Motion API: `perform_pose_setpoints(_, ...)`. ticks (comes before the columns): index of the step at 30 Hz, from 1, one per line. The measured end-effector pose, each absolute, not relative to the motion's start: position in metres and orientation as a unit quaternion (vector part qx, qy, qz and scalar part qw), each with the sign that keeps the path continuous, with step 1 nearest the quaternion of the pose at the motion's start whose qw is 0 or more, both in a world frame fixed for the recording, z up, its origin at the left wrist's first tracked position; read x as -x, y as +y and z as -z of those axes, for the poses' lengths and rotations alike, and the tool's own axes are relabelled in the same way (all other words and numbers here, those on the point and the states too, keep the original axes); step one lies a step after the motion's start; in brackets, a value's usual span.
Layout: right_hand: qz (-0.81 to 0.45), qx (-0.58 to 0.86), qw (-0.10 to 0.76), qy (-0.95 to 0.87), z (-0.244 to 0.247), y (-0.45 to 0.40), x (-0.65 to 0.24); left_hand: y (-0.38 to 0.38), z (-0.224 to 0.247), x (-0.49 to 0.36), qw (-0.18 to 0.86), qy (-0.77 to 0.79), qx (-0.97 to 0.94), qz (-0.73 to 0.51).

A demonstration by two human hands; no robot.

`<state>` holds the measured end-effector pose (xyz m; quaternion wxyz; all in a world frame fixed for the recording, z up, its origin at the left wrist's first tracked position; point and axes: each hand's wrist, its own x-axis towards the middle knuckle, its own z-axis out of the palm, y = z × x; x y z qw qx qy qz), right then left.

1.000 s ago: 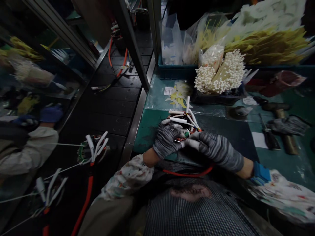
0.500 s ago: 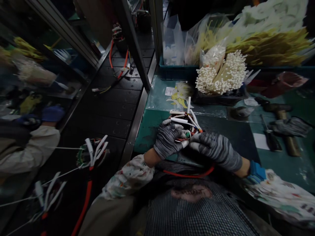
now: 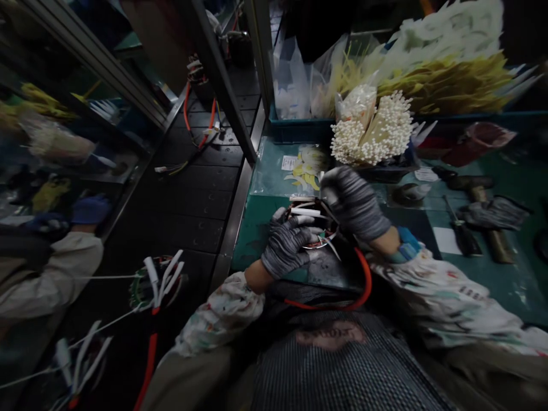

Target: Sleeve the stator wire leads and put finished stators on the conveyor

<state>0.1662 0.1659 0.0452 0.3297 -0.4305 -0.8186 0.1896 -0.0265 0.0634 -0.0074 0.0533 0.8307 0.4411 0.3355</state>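
A motor stator (image 3: 315, 244), a ring of copper windings with several white-sleeved leads (image 3: 305, 212), rests on the bench in front of me. Around its left side, my left hand (image 3: 285, 245), in a grey striped glove, is closed on it, thumb and fingers at the near rim. My right hand (image 3: 353, 202), gloved alike, is closed above the stator's far right side. A white sleeve tip shows by its fingertips; it seems to grip that sleeved lead, mostly hidden by the glove. A red cable (image 3: 366, 271) curves from the right side towards my lap.
Bundled white-tipped sticks (image 3: 372, 131) stand behind the stator, near yellow and white strips (image 3: 449, 85) in a bin. A screwdriver (image 3: 462, 231) and hammer (image 3: 496, 228) lie right. Left, another stator (image 3: 156, 285) sits on the conveyor (image 3: 197, 200), near a co-worker's gloved hand (image 3: 91, 210).
My right hand has risen from the stator's near edge to its far right side, over the upright white sleeve. The red cable now arcs higher at right. My left hand stays on the stator.
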Motion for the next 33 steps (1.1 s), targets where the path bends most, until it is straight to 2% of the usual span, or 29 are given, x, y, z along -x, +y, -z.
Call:
perform_pose_setpoints(3,-0.181,0.469,0.375,-0.779,-0.039,0.154,-0.187,0.06,0.004,0.04,-0.019,0.439,-0.85,-0.289)
perform_pose_setpoints(6,-0.27,0.457,0.325,-0.783,-0.02,0.138,-0.196,0.061,-0.006,0.054,-0.068,0.452,-0.855,-0.245)
perform_pose_setpoints(9,-0.361,0.402,0.278,-0.794,-0.008,0.149,-0.193,0.065,-0.027,0.063,-0.081,0.384,-0.902,-0.182)
perform_pose_setpoints(12,-0.422,0.324,0.246,-0.81,-0.013,0.185,-0.184,0.066,-0.048,0.062,-0.13,0.316,-0.931,-0.126)
perform_pose_setpoints(16,-0.456,0.248,0.195,-0.832,-0.027,0.224,-0.171,0.058,-0.055,0.052,-0.183,0.335,-0.917,-0.117)
perform_pose_setpoints(19,-0.419,0.228,0.179,-0.86,-0.034,0.226,-0.17,0.053,-0.043,0.051,-0.18,0.344,-0.904,-0.18)
perform_pose_setpoints(21,-0.375,0.25,0.201,-0.87,-0.039,0.217,-0.179,0.056,-0.031,0.054,-0.145,0.356,-0.9,-0.204)
perform_pose_setpoints(25,-0.165,0.423,0.295,-0.841,-0.056,0.209,-0.203,0.071,-0.004,0.061,-0.076,0.328,-0.92,-0.202)
perform_pose_setpoints(27,-0.08,0.488,0.3,-0.816,-0.063,0.214,-0.204,0.075,0.01,0.059,-0.059,0.335,-0.913,-0.226)
perform_pose_setpoints(33,-0.025,0.546,0.256,-0.797,-0.057,0.236,-0.171,0.052,0.035,0.02,-0.139,0.444,-0.814,-0.348)
